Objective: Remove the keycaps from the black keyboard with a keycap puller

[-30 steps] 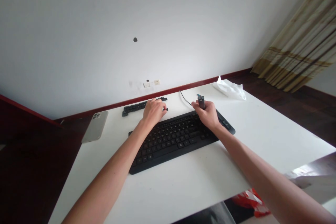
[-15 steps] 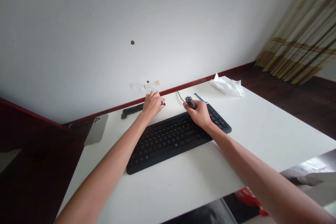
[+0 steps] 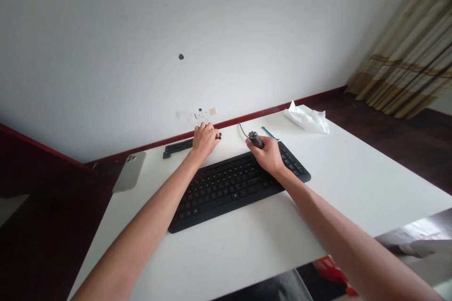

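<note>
My left hand is behind the keyboard, its fingers curled and closed at a small black keycap at the right end of a row of loose black keycaps. The hand hides part of that row. A black keyboard lies slantwise on the white table in front. My right hand rests over its right part, closed around a short dark tool with a metallic-looking top, pointing up. I cannot make out the tool's kind. Fingers of the right hand are partly hidden beneath it.
A phone lies at the table's left edge. Behind the right hand are a thin black cable and a blue strip-like tool. A crumpled white bag lies at the back right. The wall stands behind the white table.
My left fingers have come down slightly with the small keycap, now against the row's right end. My right hand keeps its grip on the dark tool. The view has shifted a little.
</note>
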